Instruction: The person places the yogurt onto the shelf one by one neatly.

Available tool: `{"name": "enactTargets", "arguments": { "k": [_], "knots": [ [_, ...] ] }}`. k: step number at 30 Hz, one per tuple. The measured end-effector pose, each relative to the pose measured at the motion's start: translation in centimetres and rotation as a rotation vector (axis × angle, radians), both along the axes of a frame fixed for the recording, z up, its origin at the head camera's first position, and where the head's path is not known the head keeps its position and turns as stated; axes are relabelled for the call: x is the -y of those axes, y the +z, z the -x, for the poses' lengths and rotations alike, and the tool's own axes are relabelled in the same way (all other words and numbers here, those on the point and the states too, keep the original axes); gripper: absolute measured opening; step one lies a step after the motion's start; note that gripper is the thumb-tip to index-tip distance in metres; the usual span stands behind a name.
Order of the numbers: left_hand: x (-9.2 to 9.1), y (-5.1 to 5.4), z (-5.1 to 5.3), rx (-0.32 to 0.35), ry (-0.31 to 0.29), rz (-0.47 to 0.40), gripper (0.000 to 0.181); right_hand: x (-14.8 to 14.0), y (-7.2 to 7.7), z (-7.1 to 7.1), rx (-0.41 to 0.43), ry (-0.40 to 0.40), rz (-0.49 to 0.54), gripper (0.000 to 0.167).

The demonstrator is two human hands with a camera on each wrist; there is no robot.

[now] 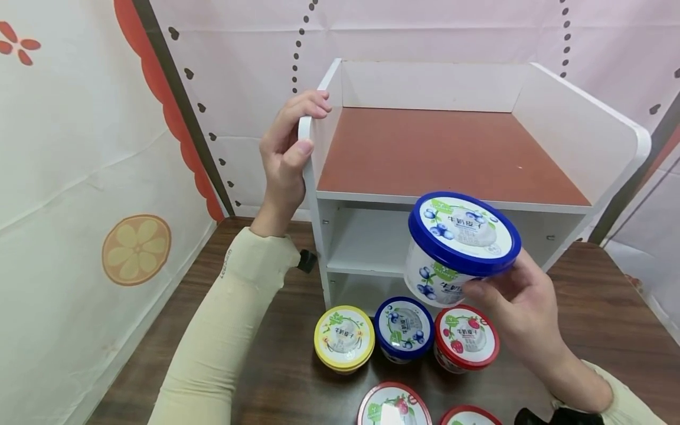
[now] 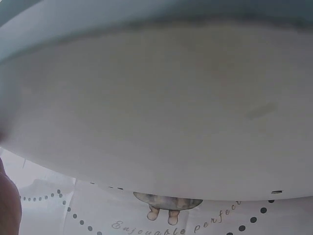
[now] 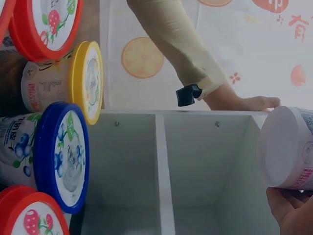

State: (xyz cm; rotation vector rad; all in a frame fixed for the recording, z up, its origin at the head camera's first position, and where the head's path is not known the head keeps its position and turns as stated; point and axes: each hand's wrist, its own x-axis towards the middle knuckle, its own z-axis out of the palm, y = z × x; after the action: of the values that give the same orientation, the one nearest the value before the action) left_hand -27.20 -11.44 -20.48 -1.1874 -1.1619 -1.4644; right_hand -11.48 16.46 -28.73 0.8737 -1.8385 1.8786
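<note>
In the head view my left hand (image 1: 289, 156) grips the front edge of the left side panel of a white shelf unit (image 1: 366, 242). My right hand (image 1: 523, 313) holds a blue-lidded tub (image 1: 464, 233), tilted, in front of the unit's upper opening; the right wrist view shows the base of this tub (image 3: 281, 147) above my fingers. On the table below stand a yellow-lidded tub (image 1: 344, 338), another blue-lidded tub (image 1: 404, 328) and a red-lidded tub (image 1: 466, 337) in a row. The left wrist view is mostly filled by a pale panel (image 2: 156, 112).
Two more red-lidded tubs, one (image 1: 394, 407) left of the other (image 1: 470, 416), are cut off by the bottom of the head view. The unit has a brown top board (image 1: 451, 153) with raised white sides. Printed cloth (image 1: 249, 53) hangs behind the wooden table (image 1: 281, 378).
</note>
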Motion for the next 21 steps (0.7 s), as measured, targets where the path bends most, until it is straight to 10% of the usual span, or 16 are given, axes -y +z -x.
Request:
{"name": "enactTargets", "arguments": {
  "k": [21],
  "knots": [
    [-0.1, -0.1, 0.0, 0.003, 0.004, -0.012, 0.042, 0.8, 2.1, 0.4, -0.08, 0.043, 0.003, 0.055]
  ]
}}
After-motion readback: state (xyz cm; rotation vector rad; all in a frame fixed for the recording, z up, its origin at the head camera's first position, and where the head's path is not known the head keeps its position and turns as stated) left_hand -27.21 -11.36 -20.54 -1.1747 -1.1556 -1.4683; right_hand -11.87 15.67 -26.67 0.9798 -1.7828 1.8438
